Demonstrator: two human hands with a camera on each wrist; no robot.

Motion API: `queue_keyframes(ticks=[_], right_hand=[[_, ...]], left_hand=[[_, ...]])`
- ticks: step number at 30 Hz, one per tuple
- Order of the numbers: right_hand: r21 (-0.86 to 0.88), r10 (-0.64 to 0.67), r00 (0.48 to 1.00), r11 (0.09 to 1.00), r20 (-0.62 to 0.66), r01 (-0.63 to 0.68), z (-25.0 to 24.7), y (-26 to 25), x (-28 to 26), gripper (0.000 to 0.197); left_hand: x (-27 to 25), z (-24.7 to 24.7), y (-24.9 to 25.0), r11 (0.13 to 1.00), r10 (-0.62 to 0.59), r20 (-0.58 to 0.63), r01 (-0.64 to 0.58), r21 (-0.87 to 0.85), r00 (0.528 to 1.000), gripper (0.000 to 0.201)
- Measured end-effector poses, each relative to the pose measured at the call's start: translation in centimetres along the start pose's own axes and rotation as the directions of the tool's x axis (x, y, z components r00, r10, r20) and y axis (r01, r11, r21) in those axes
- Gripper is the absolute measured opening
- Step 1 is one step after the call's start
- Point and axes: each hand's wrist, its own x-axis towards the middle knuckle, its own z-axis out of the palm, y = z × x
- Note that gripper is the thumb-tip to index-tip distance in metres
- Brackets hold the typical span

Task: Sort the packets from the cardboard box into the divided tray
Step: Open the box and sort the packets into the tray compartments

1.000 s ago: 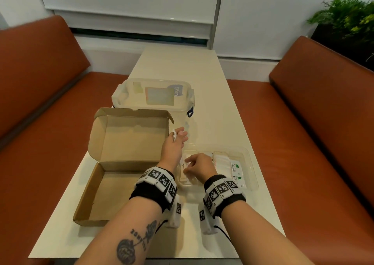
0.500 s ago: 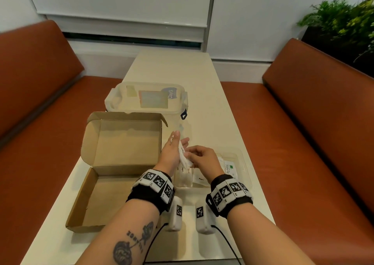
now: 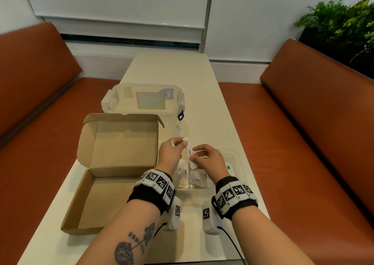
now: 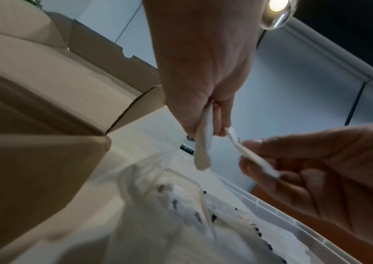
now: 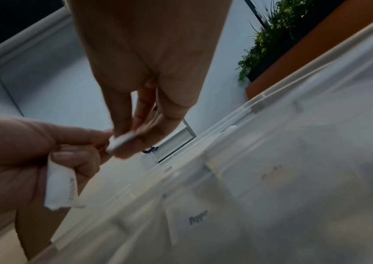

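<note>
Both hands [image 3: 172, 153] [image 3: 206, 159] pinch white packets [image 3: 190, 155] above tray [image 3: 238, 159]; cardboard box [image 3: 113, 163] left

Legible markings:
- Lidded clear container [image 3: 141, 100], far end of the table: blue label reading "ClayG…", cut off.
- White packet [image 3: 189, 155] pinched between both hands: small print, apparently "Sugar".
- Packets in divided tray [image 3: 238, 161]: "Sugar" [image 3: 185, 171]; "Pepper" [image 3: 197, 180].
- Wristbands: square black-and-white coded markers.

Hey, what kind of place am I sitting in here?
Probably a booth in a café or an office pantry. A long pale table runs between two orange-brown padded benches, with a potted green plant behind the right one and drawn white blinds on the far wall.
</note>
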Motion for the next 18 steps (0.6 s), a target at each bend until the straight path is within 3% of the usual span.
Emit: queue_keyframes(ticks=[3,6,9,13,16,18], right_hand=[[0.132,0.073,0.995,0.988,0.07,-0.081,-0.1,-0.2,-0.1,0.018],[0.136,0.015,0.994,0.991,-0.108,0.0,-1.0,-0.2,0.5,0.007],[0.088,-0.037,0.976,0.995,-0.216,0.057,-2.3,-0.5,1.3,0.013],[-0.065,-0.082,0.991,0.995,-0.104,0.076,-2.8,-1.8,2.1,0.037],[-0.15,-0.12,0.993,0.981,0.008,0.12,-2.3,-2.8,2.2,0.044],[-0.158,-0.13,0.991,0.978,0.034,0.133,-1.8,-3.0,2.0,0.045]], left_hand=[[0.1,-0.1,0.2,1.0,-0.01,-0.034,0.01,0.003,0.999,0.017],[0.0,-0.4,0.3,0.999,-0.036,-0.016,0.036,0.039,0.999,0.007],[-0.6,-0.5,0.3,0.997,-0.014,0.012,0.013,0.08,1.0,0.02],[-1.4,-0.1,1.1,0.981,0.106,0.095,-0.119,0.153,0.99,0.034],[-1.7,0.3,1.4,0.964,0.162,0.141,-0.187,0.19,0.977,0.022],[-1.8,0.2,1.5,0.962,0.187,0.11,-0.204,0.18,0.976,0.013]])
